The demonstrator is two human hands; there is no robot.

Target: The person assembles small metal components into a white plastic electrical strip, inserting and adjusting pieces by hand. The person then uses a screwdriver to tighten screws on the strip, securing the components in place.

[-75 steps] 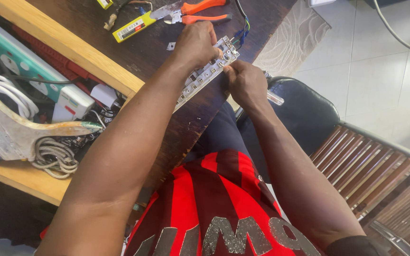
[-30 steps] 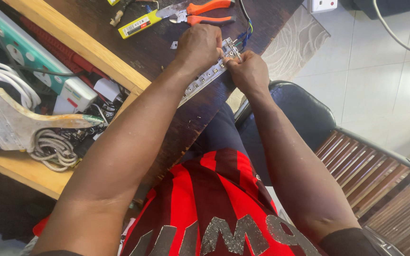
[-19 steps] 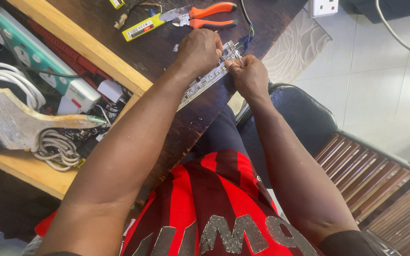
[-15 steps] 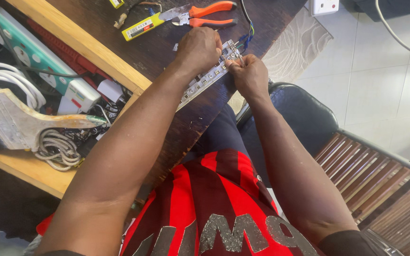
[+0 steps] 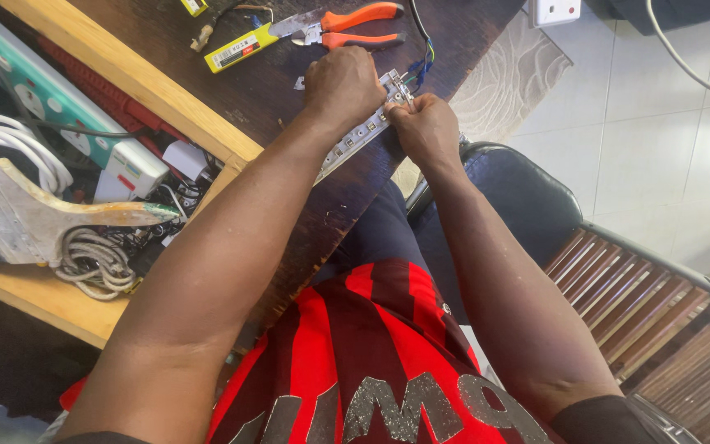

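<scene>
A long narrow white circuit strip studded with small components lies across the dark wooden table. My left hand presses down on the strip's upper part and grips it. My right hand pinches the strip's far end, where blue and other coloured wires leave it. Both fists are closed and almost touch each other.
Orange-handled pliers and a yellow tool lie beyond the hands. A tray at left holds a power strip, white cables, a wide brush and coiled wire. A black chair and wooden slats are at right.
Both hands have closed in on the strip's far end. The right hand moved up along the strip to pinch its tip. The view shifted slightly.
</scene>
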